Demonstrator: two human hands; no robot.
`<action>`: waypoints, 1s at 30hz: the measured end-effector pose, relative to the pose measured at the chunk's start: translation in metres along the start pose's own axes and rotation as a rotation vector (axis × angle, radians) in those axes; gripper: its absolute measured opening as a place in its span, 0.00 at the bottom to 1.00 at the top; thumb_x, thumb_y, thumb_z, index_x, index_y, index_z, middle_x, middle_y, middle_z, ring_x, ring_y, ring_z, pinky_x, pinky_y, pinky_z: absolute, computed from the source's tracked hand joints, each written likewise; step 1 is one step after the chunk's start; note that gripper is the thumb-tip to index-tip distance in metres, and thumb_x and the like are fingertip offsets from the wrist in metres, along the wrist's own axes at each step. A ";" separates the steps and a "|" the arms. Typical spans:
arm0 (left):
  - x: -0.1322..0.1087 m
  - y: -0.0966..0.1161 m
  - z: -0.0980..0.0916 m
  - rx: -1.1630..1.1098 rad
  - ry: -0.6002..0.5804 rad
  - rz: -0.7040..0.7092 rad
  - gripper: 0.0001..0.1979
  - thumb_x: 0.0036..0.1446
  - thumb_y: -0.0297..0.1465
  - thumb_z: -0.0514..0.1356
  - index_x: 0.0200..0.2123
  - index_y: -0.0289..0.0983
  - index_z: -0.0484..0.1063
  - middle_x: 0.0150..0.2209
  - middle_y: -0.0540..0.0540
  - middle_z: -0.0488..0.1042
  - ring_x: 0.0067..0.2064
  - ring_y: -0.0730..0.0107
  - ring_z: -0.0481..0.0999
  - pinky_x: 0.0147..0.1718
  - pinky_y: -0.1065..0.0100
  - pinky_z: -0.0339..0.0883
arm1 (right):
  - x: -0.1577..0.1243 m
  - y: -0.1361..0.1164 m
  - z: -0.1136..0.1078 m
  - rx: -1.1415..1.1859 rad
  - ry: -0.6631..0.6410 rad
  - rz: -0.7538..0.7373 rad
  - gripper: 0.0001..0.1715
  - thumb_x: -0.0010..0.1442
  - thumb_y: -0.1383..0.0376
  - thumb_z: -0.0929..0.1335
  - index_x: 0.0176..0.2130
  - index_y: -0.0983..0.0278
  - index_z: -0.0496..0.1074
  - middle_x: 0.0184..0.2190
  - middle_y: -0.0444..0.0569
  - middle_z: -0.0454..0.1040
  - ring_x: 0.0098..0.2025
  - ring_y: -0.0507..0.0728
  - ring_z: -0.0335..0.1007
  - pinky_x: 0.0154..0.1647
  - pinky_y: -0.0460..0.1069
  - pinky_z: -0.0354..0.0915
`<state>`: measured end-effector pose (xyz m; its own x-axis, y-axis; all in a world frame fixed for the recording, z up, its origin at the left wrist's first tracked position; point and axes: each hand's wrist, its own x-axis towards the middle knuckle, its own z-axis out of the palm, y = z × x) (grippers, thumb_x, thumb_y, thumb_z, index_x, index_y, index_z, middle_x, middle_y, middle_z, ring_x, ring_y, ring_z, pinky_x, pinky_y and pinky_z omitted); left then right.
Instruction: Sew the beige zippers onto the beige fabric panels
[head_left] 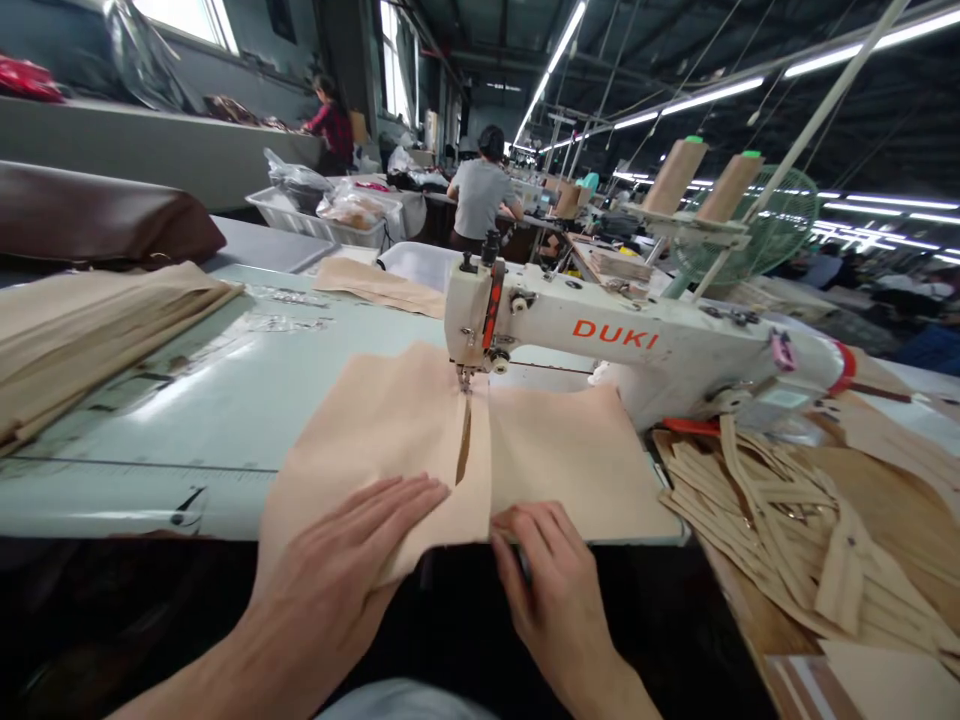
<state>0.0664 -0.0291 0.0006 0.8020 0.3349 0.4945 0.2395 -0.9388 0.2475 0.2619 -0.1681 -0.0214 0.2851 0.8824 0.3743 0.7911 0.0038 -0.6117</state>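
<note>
- Left hand (341,560): fingers extended and held together, palm down, pressing flat on the pale beige leather-like sheet material (375,430); grips nothing visibly. Thumb position cannot be told.
- Right hand (551,575): fingers curled, thumb and forefinger tips brought together, pinching the near edge of the same material, just right of the left fingertips.
- Sheet material: lies under and ahead of both hands, spreading to either side of them; a narrow brown slit (465,445) runs forward from beside the left fingertips.
- White sewing machine with red "DUKI" lettering (570,325): ahead of both hands, its arm reaching to the right; metal presser foot (465,380) at the slit's far end.
- Glossy pale green tabletop (187,420): extends left of the left hand.
- Stack of beige sheets (97,330): well left of the left hand.
- Heap of beige strips (780,530): right of the right hand.
</note>
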 end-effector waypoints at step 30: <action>0.039 0.004 -0.029 -0.262 -0.175 -0.287 0.17 0.68 0.32 0.48 0.52 0.43 0.72 0.45 0.48 0.80 0.45 0.63 0.79 0.47 0.67 0.71 | 0.014 0.021 0.038 0.111 0.073 -0.254 0.15 0.64 0.72 0.69 0.48 0.57 0.76 0.36 0.47 0.75 0.39 0.56 0.68 0.38 0.52 0.64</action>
<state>0.0824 -0.0175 0.0453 0.8095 0.5398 0.2311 0.3375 -0.7498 0.5691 0.2618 -0.1378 -0.0554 0.1265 0.8102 0.5723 0.7795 0.2756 -0.5625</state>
